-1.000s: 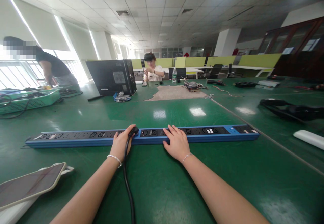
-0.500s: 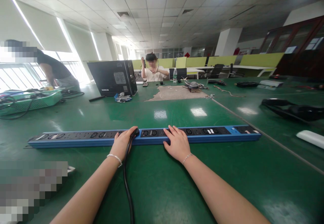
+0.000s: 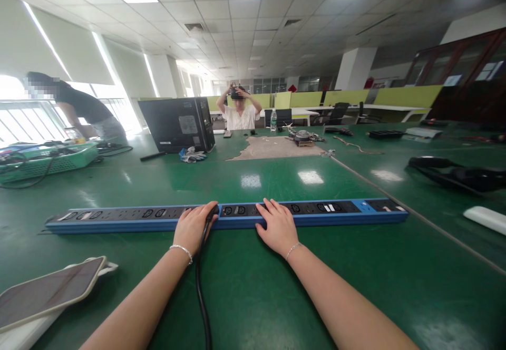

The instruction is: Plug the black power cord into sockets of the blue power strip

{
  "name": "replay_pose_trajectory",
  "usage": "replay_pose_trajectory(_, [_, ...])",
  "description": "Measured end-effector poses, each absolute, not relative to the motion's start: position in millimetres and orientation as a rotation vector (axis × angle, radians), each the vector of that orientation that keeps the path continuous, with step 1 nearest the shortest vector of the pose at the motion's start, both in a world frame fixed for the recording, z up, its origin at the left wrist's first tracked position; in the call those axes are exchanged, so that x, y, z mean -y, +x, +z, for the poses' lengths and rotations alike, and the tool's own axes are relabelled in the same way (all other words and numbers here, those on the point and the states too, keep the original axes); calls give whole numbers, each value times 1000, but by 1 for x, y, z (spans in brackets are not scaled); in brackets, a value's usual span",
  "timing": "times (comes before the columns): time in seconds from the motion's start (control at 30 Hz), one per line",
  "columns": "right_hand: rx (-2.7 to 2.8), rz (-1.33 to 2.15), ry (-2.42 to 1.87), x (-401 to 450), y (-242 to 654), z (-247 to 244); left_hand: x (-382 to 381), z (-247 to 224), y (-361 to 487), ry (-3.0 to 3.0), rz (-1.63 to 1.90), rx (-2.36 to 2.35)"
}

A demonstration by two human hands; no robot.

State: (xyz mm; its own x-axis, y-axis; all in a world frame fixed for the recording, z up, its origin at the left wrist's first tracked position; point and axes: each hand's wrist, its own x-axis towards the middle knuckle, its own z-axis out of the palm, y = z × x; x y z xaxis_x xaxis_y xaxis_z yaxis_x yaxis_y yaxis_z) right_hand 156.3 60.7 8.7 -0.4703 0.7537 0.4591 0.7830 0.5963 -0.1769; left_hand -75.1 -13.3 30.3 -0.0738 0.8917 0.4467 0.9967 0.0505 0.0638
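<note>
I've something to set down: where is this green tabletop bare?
The tabletop is bare beyond the blue power strip, short of the work gloves; between the black cord and right forearm; and right of that forearm, this side of the strip. Crowded: far left, by the green basket; near left, by the phone.

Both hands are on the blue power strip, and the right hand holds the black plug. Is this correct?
Not quite: the left hand, not the right hand, holds the black plug, as the head view shows. Both hands are indeed on the blue power strip.
</note>
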Motion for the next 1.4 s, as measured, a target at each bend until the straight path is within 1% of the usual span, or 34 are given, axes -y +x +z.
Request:
replay_pose_trajectory(0.53, [2344,-85,-1225,-61,158,10,12,24,-74,-1914,-556,2103])
replay_pose_trajectory(1.07, [2332,-94,-1216,-61,157,9,11,17,-79,-1966,-573,2046])
replay_pose_trajectory(1.4, [2331,-89,-1213,-60,158,11,4,16,-79,-1903,-656,2126])
